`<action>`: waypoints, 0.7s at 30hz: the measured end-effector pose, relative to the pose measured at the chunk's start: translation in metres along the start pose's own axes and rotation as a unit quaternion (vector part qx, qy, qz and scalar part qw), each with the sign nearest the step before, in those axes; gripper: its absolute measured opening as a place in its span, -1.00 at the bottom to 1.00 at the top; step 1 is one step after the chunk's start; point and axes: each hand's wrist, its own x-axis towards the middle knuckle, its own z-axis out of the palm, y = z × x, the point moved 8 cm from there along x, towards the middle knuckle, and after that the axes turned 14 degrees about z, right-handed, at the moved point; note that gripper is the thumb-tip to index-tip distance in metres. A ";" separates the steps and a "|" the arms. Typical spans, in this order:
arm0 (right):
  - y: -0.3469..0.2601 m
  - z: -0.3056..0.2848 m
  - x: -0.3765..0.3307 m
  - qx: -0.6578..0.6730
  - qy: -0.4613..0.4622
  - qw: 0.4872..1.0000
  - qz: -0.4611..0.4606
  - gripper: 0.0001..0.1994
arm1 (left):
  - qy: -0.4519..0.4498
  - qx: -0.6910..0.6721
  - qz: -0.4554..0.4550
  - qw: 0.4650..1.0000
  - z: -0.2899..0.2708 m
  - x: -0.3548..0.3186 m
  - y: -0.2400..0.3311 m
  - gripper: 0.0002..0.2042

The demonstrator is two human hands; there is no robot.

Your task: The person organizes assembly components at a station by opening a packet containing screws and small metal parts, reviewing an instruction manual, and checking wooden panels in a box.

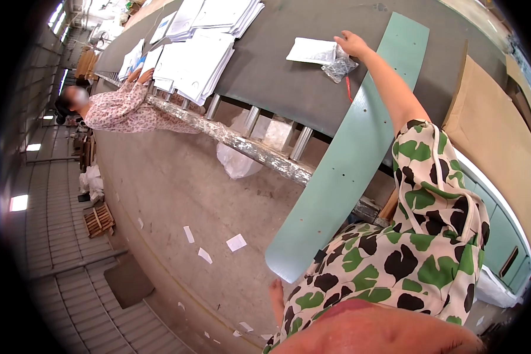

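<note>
A long pale green panel (pixel 360 147) with small dark holes lies slanted across the edge of the grey-topped table, its rounded near end jutting out toward me. My right arm reaches over the panel. My right hand (pixel 353 45), fingers stretched out, is at a white packet (pixel 312 51) and a clear plastic bag (pixel 340 68) with small contents I cannot make out. A thin red strip (pixel 348 88) lies beside the bag. My left hand (pixel 275 288) is low beside the panel's near end; its fingers are hidden, and I cannot tell if it touches the panel.
Stacks of white paper sheets (pixel 197 65) cover the table's far left. Another person (pixel 118 109) stands there, hands on papers. A worn rail with metal rollers (pixel 251 121) runs along the table's edge. Cardboard (pixel 495 118) stands at right. Paper scraps (pixel 236 242) lie on the floor.
</note>
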 end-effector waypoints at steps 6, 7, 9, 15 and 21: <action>-0.014 0.027 -0.009 -0.046 -0.033 0.997 -0.050 -0.51 | -0.013 0.000 0.041 0.999 0.001 -0.003 0.025 -0.59; -0.011 0.035 -0.011 -0.002 -0.098 0.995 -0.024 -0.54 | -0.020 0.012 0.046 0.999 0.004 -0.003 0.026 -0.59; -0.008 0.049 -0.022 0.085 -0.228 0.969 0.029 -0.60 | -0.049 -0.008 0.050 0.998 0.013 0.000 0.017 -0.59; -0.013 0.059 -0.055 0.145 -0.271 0.951 0.047 -0.80 | -0.032 -0.023 0.028 0.999 0.021 -0.007 -0.005 -0.59; -0.017 0.061 -0.069 0.137 -0.296 0.945 0.010 -0.81 | -0.015 -0.012 0.024 1.000 0.021 -0.005 -0.014 -0.58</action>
